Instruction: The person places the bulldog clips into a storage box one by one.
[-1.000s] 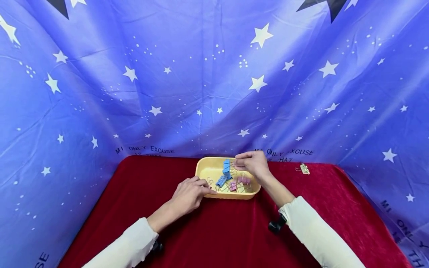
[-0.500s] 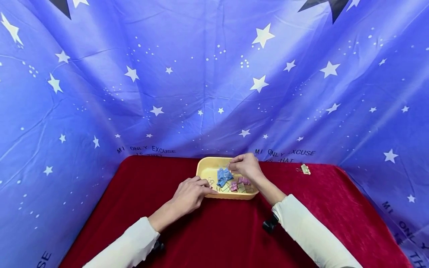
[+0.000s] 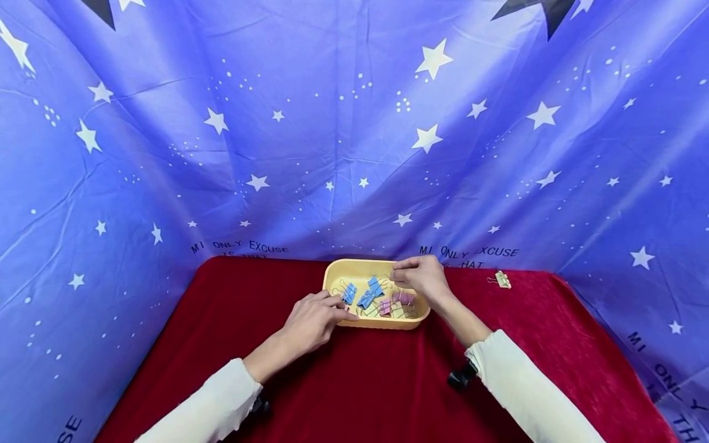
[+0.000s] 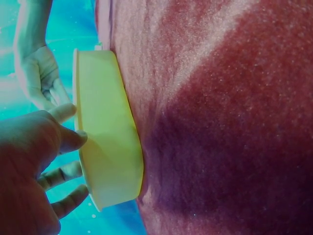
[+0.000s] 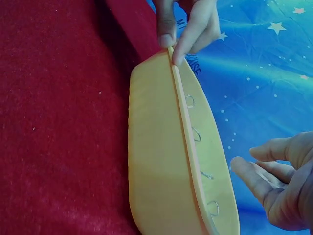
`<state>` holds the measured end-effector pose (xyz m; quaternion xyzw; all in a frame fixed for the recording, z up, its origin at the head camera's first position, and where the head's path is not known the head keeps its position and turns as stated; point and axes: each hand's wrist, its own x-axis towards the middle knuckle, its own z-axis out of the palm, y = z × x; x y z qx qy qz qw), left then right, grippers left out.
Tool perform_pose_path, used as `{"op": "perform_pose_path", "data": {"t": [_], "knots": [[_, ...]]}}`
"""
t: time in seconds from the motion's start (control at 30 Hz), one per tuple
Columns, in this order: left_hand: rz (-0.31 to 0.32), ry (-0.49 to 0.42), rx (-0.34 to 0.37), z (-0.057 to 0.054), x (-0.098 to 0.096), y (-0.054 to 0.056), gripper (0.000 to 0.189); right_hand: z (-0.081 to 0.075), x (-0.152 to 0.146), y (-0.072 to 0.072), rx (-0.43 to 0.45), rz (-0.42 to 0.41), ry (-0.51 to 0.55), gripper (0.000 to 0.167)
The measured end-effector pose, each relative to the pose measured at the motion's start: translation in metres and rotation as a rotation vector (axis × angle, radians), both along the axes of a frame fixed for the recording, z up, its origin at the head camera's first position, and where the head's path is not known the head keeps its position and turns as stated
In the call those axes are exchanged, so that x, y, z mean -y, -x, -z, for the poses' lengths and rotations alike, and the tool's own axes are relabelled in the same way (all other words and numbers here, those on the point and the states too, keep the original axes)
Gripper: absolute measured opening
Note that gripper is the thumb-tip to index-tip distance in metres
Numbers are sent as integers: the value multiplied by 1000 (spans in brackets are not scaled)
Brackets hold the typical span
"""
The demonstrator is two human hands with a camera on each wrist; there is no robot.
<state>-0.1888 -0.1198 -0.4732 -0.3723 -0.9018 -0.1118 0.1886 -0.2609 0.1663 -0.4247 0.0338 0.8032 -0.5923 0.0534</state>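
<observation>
A yellow tray stands on the red cloth with several binder clips inside. Blue binder clips lie mid-tray, while another blue clip lies at the left by my left hand. Pink clips and pale yellow clips sit towards the front right. My left hand pinches the tray's front left rim between thumb and fingers, as the right wrist view also shows. Over the tray's back right corner hovers my right hand. Its thumb and fingers are apart in the right wrist view, with nothing between them.
A pale yellow binder clip lies alone on the cloth at the back right. Red cloth covers the table. Behind it and on both sides hangs a blue star-printed curtain.
My right hand dipped leftwards over the blue clips, then drew back right. One blue clip has gone from the middle pile to the tray's left side. My left hand stays on the rim.
</observation>
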Motion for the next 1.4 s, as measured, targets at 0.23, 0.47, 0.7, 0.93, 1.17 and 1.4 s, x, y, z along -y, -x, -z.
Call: {"op": "perform_pose_path", "data": {"t": [0.23,0.47,0.7,0.93,1.17,1.4], "knots": [[-6,-9,-5,1,2,0,43,-5,-19,2,16,23,65,41],[-9,-14,6,0,4,0,39,-9,-43,6,13,46,93,44],[-10,-23,4,0,5,1,40,-5,-76,13,-17,70,150,36],[-15,-10,-8,-1,6,2,43,5,-120,23,2,130,239,19],[-12,-7,-6,-2,6,3,41,16,-161,32,101,342,302,18],[-2,-5,5,-4,4,2,39,33,-195,39,161,552,313,25]]}}
